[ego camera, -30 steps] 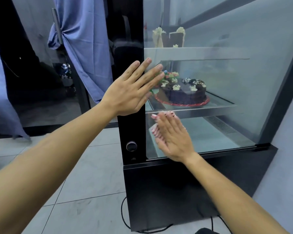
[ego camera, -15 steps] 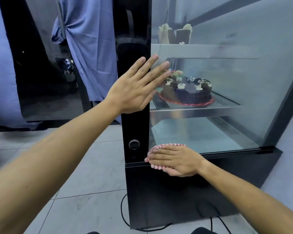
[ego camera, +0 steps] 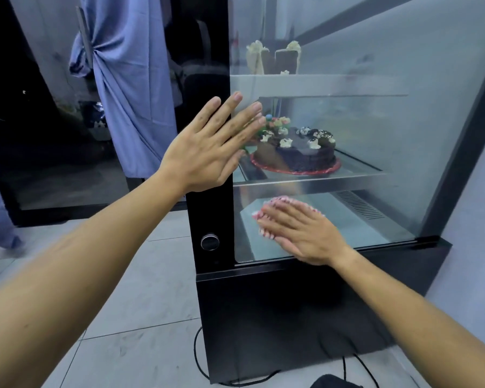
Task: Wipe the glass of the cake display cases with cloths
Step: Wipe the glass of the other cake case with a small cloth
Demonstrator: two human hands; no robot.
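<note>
Left hand (ego camera: 207,147): fingers straight and slightly spread, palm laid flat against the black corner post (ego camera: 210,79) of the display case, fingertips reaching over onto the glass (ego camera: 375,130). It holds nothing and appears to steady the person. Behind and to its left hangs a blue curtain (ego camera: 129,88), soft and knotted.

To the right of the left hand's fingertips, behind the pane, a round chocolate cake (ego camera: 297,152) with cream rosettes sits on a red board on the middle shelf; cake slices (ego camera: 275,60) stand on the shelf above.

Right hand (ego camera: 300,231): lower than the left and nearer the bottom edge of the pane, fingers extended and together, pressing a pink-and-white cloth (ego camera: 280,204) flat to the glass. The cloth lies under the palm, its edge showing beyond the fingertips, up and to the left. The hand's long axis runs obliquely, wrist low right, fingertips high left.

The pane is smooth, hard and reflective, the cloth soft and compliant. The unwiped expanse lies mostly above and to the right of the right hand, so the coming stroke probably carries the cloth that way; the right hand alone is placed for it.

A black cable (ego camera: 199,357) trails on the tiled floor below the case base.
</note>
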